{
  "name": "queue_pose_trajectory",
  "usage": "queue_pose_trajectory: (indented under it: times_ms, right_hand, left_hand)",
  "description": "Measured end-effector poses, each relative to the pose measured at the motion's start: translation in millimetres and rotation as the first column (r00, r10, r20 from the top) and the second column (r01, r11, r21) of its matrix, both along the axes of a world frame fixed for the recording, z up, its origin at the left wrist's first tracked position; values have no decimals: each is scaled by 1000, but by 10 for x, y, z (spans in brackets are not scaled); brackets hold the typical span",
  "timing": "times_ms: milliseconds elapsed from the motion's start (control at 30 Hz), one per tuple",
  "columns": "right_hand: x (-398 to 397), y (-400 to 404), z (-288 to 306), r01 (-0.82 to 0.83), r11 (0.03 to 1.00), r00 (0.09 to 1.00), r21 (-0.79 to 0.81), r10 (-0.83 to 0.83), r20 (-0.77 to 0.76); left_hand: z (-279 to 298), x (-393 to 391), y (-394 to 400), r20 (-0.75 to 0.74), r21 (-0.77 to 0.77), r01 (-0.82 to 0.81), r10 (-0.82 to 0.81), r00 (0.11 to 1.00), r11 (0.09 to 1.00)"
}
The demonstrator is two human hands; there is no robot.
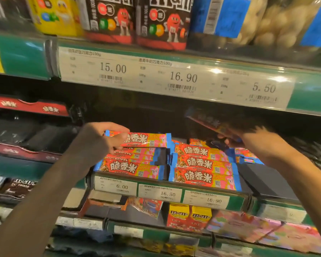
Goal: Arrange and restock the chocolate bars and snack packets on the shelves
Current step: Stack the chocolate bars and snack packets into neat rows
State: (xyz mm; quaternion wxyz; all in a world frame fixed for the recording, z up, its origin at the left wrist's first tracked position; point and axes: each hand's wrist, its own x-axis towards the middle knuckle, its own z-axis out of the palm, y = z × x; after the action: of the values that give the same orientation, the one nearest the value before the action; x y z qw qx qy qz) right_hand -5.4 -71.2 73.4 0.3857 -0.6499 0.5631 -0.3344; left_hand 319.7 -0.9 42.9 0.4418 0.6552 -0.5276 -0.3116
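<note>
Top orange-red foil chocolate bar with blue crimped ends [146, 140] lifted at its left end off the left stack of matching orange-red bars [132, 166], pinched between thumb and curled fingers of the left hand [102, 140]. That left stack set on the middle shelf directly above the green shelf edge with white price labels [167, 193] reading 6.00, 16.50 and 16.90. Right stack of the same orange-red bars [206, 166] just beside it, touching or nearly so, also above that shelf edge, over the 16.90 label. Right hand [254, 143] raised above and to the right of the right stack, fingers curled round a dark blurred bar wrapper [209, 122] tilted up to the left; colour and print too smeared to read. A few more orange and blue packets [246, 154] behind the right hand, partly hidden. Flat black box lid or tray [267, 179] right of the right stack, level with the shelf edge. Below the shelf edge, small yellow and red candy boxes [189, 217] standing upright. Well above the shelf edge, the upper green shelf rail with large white price tags [174, 75] showing 15.00, 16.90 and 5.50, and on it two dark brown candy tubs with red character print [135, 19] side by side.
</note>
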Motion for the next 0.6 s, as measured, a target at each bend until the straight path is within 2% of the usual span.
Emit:
queue_pose_trajectory:
  times_ms: [67,200,333,400,467,600]
  right_hand:
    - [138,102,45,-17,1000,997,-16,18,73]
    - [348,184,44,-130,988,986,83,120,112]
    - [540,193,53,-130,981,978,142,103,182]
    - [621,177,55,-145,975,976,166,113,187]
    - [700,147,40,-160,974,981,161,138,138]
    - [841,55,9,-157,988,981,-1,156,-120]
  left_hand:
    - [2,39,71,15,5,-10,10,1000,1000]
    - [-38,157,154,33,18,-72,71,997,997]
    - [-76,232,223,1,8,-104,104,995,994]
    - [-106,259,225,38,4,-111,111,993,994]
    - [-137,261,204,92,-14,-110,111,990,994]
    - [-235,245,171,164,-65,-94,104,981,993]
